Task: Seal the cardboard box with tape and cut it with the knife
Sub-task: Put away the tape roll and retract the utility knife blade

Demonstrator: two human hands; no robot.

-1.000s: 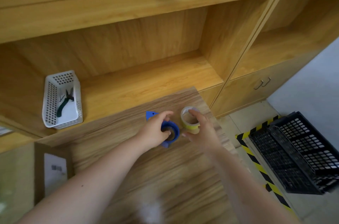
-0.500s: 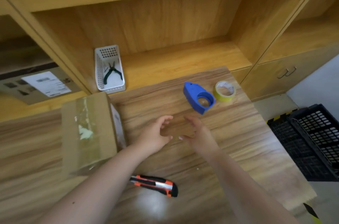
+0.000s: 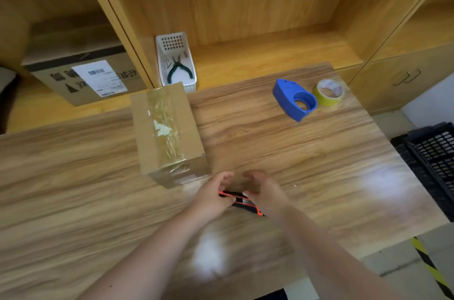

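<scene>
A small cardboard box (image 3: 169, 132) stands on the wooden table (image 3: 307, 152), with clear tape running along its top seam and down its near end. An orange and black knife (image 3: 242, 201) lies on the table just right of the box's near corner. My left hand (image 3: 213, 194) and my right hand (image 3: 265, 191) hover over the knife with fingers curled and apart, partly covering it. Whether they touch it I cannot tell. A yellow tape roll (image 3: 329, 94) and a blue tape dispenser (image 3: 293, 99) sit at the table's far right.
A white basket (image 3: 172, 38) holding pliers (image 3: 179, 70) stands on the shelf behind the box. A larger labelled carton (image 3: 83, 76) fills the left cubby. A black plastic crate (image 3: 432, 159) sits on the floor past the table's right edge.
Both hands let go of the dispenser and tape roll at the far right, then drew back toward me. They now sit over the knife. The view swung left and down.
</scene>
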